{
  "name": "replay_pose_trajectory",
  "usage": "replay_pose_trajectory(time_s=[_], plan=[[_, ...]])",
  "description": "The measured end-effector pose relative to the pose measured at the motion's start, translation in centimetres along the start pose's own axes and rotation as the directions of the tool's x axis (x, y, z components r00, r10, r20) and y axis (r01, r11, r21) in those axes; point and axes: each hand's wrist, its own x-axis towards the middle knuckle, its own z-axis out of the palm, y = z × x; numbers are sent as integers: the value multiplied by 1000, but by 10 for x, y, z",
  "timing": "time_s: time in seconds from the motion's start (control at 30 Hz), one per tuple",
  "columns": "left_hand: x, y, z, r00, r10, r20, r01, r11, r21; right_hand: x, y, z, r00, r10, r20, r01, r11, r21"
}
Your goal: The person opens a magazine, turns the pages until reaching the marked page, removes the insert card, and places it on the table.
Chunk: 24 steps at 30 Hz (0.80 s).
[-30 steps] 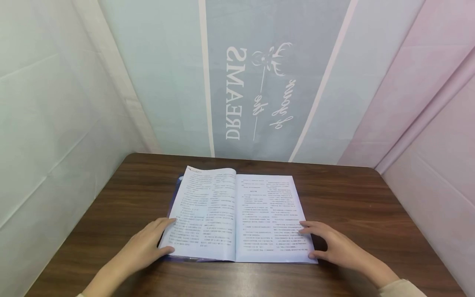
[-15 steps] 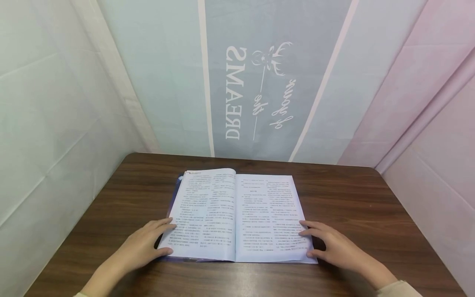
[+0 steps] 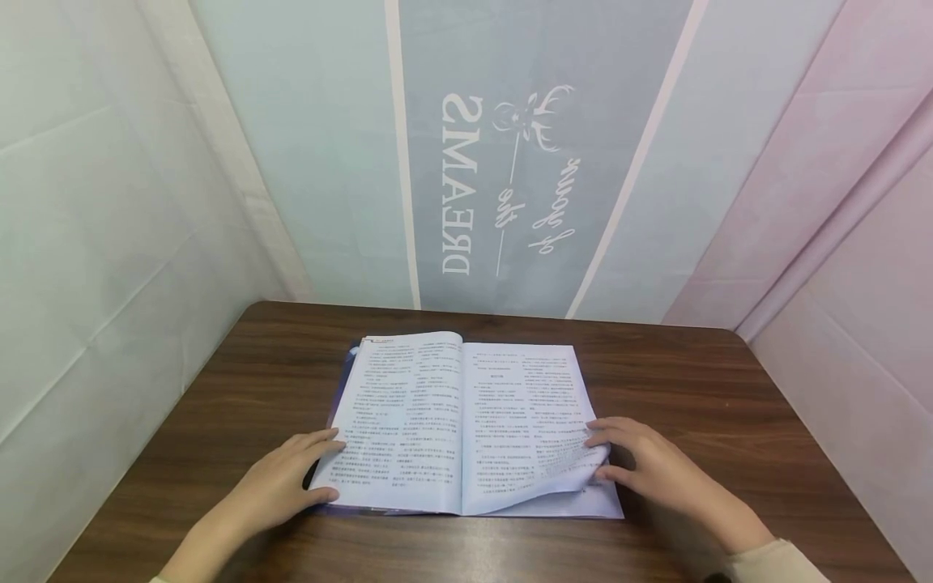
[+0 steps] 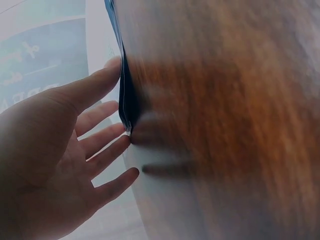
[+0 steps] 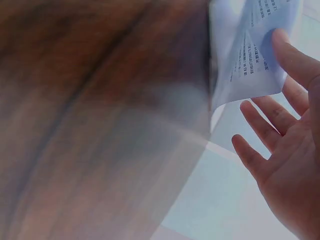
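Note:
An open magazine [image 3: 411,421] with printed text in columns lies on the table, a dark blue cover [image 3: 344,374] showing along its left edge. My left hand [image 3: 280,474] rests at that edge, fingers spread and nearly straight, thumb over the lower left page. In the left wrist view the fingertips sit right by the blue edge [image 4: 129,95]. On the other side my right hand [image 3: 659,461] pinches the right-hand page [image 3: 557,474] near its lower corner. That corner curls up, baring the sheet below [image 3: 583,505]. The right wrist view shows the thumb [image 5: 282,42] on the bent page.
The brown wood-grain table [image 3: 700,405] extends around the magazine on all sides. Behind it hangs a grey-green cloth [image 3: 496,202] with mirrored lettering and a deer head. Pale fabric walls [image 3: 109,202] stand left and right.
My right hand has taken the lower right page corner, which lay flat before, and raised it up and inward. The left page's upper corner has settled flatter. My left hand has barely moved.

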Motion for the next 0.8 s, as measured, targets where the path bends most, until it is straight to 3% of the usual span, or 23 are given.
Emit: replay_pose_trajectory(time_s=[0.17, 0.3, 0.4, 0.53, 0.67, 0.8], plan=[[0, 1, -1, 1000, -1, -3, 1, 1000, 21, 7, -4, -4, 992, -64, -110, 62, 998, -16], [2, 9, -5, 999, 12, -31, -11, 999, 35, 15, -9, -6, 964, -159, -212, 157, 987, -24], [6, 22, -7, 998, 25, -55, -26, 999, -21, 21, -14, -9, 942, -206, -264, 206, 978, -26], [13, 46, -10, 992, 76, -97, -86, 991, -103, 31, -27, -15, 931, -216, -293, 214, 976, -37], [20, 73, -12, 972, 156, -176, -177, 978, -110, 43, -42, -18, 930, -213, -299, 211, 977, -39], [28, 100, -15, 939, 231, -254, -267, 957, -114, 55, -57, -19, 919, -235, -317, 235, 971, -41]])
